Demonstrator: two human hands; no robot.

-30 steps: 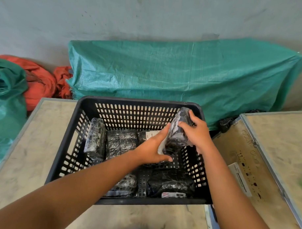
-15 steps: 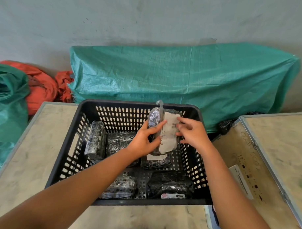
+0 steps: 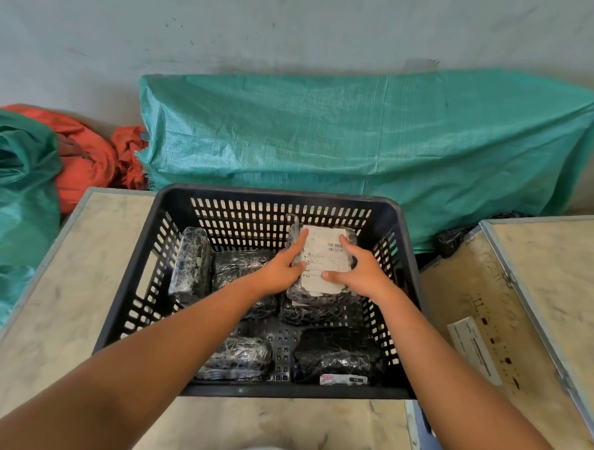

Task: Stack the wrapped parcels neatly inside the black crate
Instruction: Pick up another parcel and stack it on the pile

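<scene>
A black slotted crate (image 3: 202,194) stands on a pale table. Both hands hold one black wrapped parcel with a white label (image 3: 324,259) face up at the crate's back right, on top of another parcel (image 3: 306,312). My left hand (image 3: 280,271) grips its left edge, my right hand (image 3: 361,274) its right edge. One parcel (image 3: 191,261) stands on edge by the left wall, another (image 3: 240,266) lies beside it. Two more lie at the front: one (image 3: 237,357) left, one (image 3: 338,357) right.
The table (image 3: 67,291) extends left of the crate. A wooden case with a metal rim (image 3: 522,300) sits to the right. Behind are a green tarp-covered heap (image 3: 359,143), an orange sack (image 3: 82,156) and a green sack (image 3: 17,188).
The labelled parcel went from upright near the crate's right wall to lying flat, label up, lowered onto the back right parcel. Both hands moved down with it.
</scene>
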